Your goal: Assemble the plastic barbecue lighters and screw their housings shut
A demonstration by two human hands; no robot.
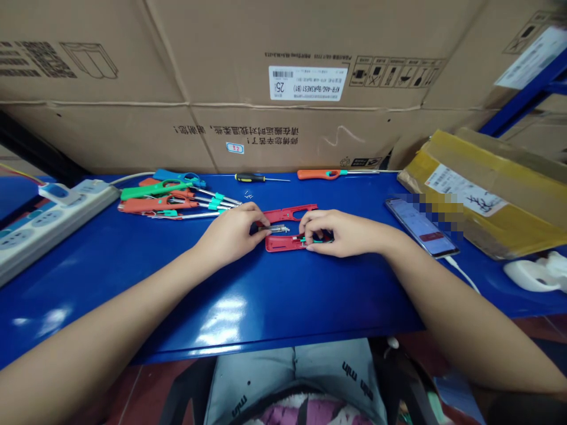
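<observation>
My left hand (pixel 233 233) is closed, its thumb and fingers pinching a small greyish lighter fuel tank (pixel 278 228) with a metal end pointing right. Just below lies a red lighter casing half (pixel 279 244), hollow side up. My right hand (pixel 341 231) has its fingertips closed around that half's right part, where small green and dark inner pieces (pixel 303 240) show; the fingers partly cover them. Behind both hands rests the other red casing half (pixel 290 213) with its trigger opening. Several long-necked lighters (pixel 155 203) in orange, green and blue are piled left of my left hand.
At the back are a yellow-and-black screwdriver (pixel 250 177), loose screws (pixel 248 195) and an orange lighter (pixel 321 174). A power strip (pixel 53 221) lies left. A plugged-in phone (pixel 420 227) and a taped carton (pixel 482 195) stand right. Large cardboard boxes (pixel 230 71) wall off the rear.
</observation>
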